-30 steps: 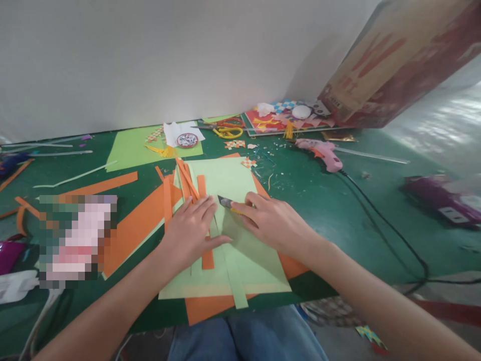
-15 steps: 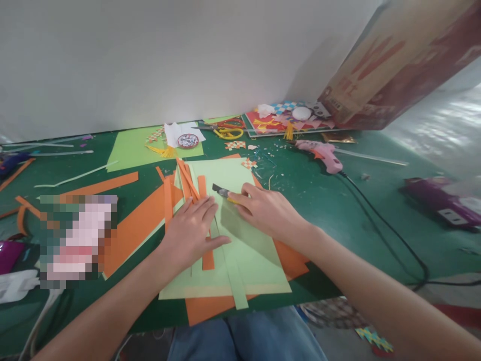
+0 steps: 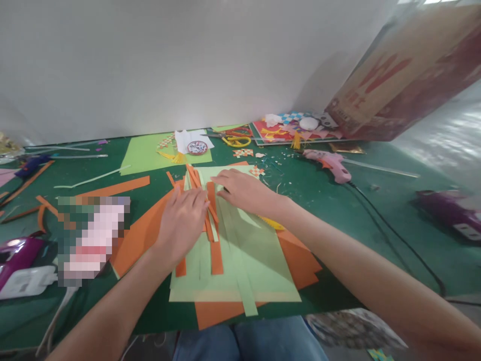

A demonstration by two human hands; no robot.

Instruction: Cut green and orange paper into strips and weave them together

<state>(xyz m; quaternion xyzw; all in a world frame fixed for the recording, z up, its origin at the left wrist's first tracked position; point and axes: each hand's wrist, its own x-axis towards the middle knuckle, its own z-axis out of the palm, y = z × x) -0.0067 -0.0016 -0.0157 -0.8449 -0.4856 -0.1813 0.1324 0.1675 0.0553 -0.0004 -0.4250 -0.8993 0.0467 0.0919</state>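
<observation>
My left hand (image 3: 184,215) lies over the loose orange paper strips (image 3: 193,175), its fingers bent round them. A thin pale green strip shows among them beside the thumb. My right hand (image 3: 244,188) is just to the right of the bundle, thumb and fingers apart, nothing visible in it. Beneath both hands is a stack of pale green paper sheets (image 3: 263,265), with a separate green strip (image 3: 248,298) reaching past the near edge. Partly hidden under my right forearm, the yellow-handled utility knife (image 3: 273,223) lies on the sheets.
Orange sheets (image 3: 141,230) stick out around the stack. A pink glue gun (image 3: 334,165) with a cord lies at right, a purple device (image 3: 447,208) beyond it. Yellow-handled scissors (image 3: 240,140) and a round patterned piece (image 3: 197,147) lie behind. A blurred-out object (image 3: 97,235) is at left.
My right hand has let go of the utility knife and moved left to the strips. My left hand has gone from flat to curled, and the orange strips have shifted.
</observation>
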